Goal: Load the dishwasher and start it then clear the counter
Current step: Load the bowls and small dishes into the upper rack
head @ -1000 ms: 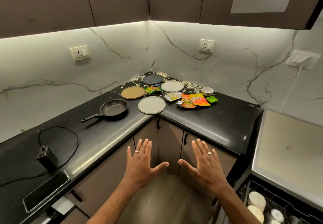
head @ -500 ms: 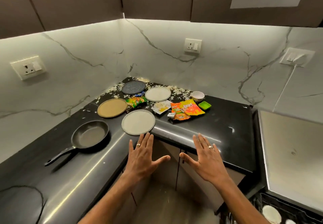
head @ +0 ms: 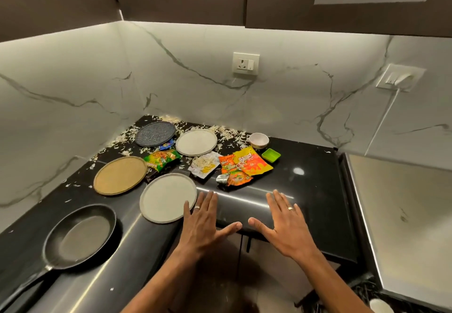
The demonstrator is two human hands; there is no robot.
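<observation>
- since half a second ago i see both hands further forward over the glossy black stone counter (head: 305, 185); the view has closed in on the corner.
- my left hand (head: 204, 224) is flat, fingers straight and spread, holding nothing, its fingertips just beside the near rim of the nearest round pale grey plate (head: 168, 198).
- my right hand (head: 285, 227) is likewise spread flat and empty, right of that plate, above the counter edge.
- behind that plate lie a round tan plate (head: 120, 175), a second pale grey plate (head: 196, 142), a dark speckled blue plate (head: 155, 133), a small white bowl (head: 258, 140) and a small square green dish (head: 271, 154).
- crumpled orange, yellow and green snack wrappers (head: 244, 166) sit between the plates, with white flakes scattered behind.
- the black frying pan (head: 79, 237), left of the near plate, has its long axis running down-left; the handle is cut off by the frame edge.
- whether the palms touch the counter, i cannot tell.
</observation>
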